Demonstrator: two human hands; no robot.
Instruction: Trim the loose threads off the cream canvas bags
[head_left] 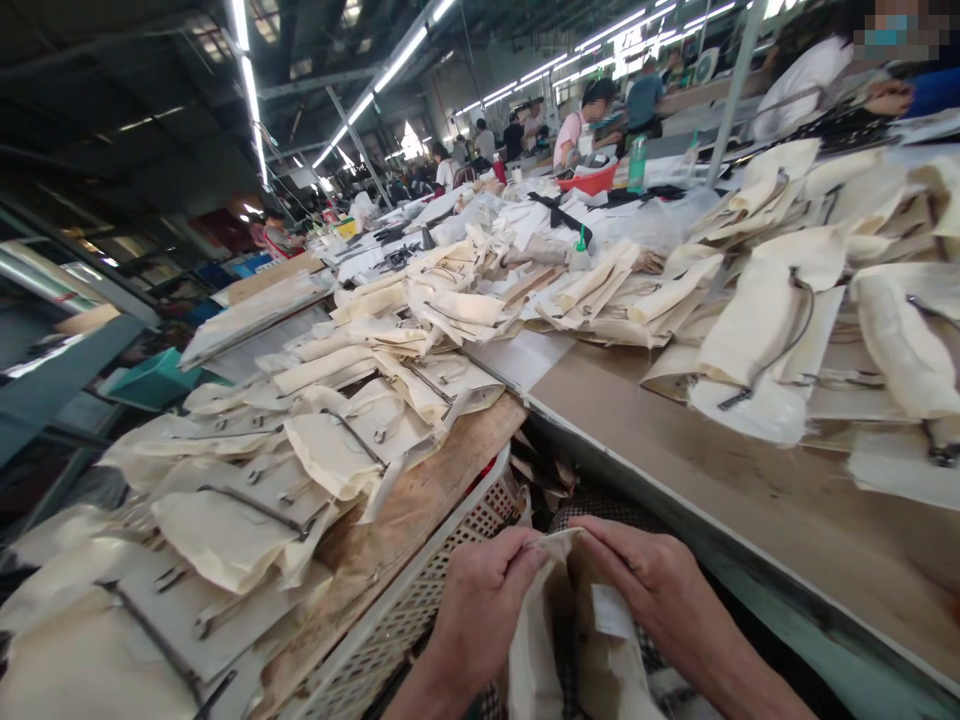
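Observation:
A cream fabric pouch (574, 640) with a small white label hangs low at the bottom centre, held by both hands at its top edge. My left hand (480, 605) is closed on the pouch's left rim, fingers curled over the cloth. My right hand (660, 590) pinches the right rim, thumb and fingers pressed on the fabric. Both hands sit below the edge of the brown worktable (675, 450), over my lap.
Piles of cream pouches with dark zippers (315, 470) cover a wooden board on the left and the long table (787, 310) on the right. A white plastic lattice crate (420, 590) stands beside my left hand. Other people work at the far tables (581, 125).

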